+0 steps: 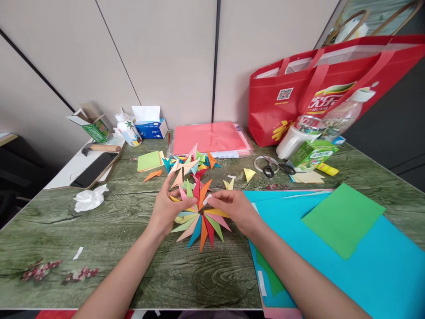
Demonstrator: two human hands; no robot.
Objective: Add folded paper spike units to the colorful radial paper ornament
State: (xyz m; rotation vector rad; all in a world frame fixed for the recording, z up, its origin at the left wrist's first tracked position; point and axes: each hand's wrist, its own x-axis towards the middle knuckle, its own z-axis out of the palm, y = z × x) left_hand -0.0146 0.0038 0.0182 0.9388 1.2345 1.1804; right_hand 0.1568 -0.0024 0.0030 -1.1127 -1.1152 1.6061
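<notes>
A many-coloured paper star point(201, 221) made of folded pointed pieces is lifted just above the green wood-grain table point(133, 266). My left hand point(166, 209) grips its left side, fingers closed round the pieces. My right hand point(232, 207) pinches the star near its centre, with a small white strip between the fingertips. Behind the star lies a heap of loose folded paper points point(189, 166).
Big cyan sheets point(372, 266) with a green sheet point(341, 219) lie at the right. Behind are a pink paper stack point(209, 138), scissors point(275, 168), a red bag point(325, 88), a bottle point(318, 128), a tissue box point(151, 128), a phone point(94, 169) and crumpled tissue point(89, 198).
</notes>
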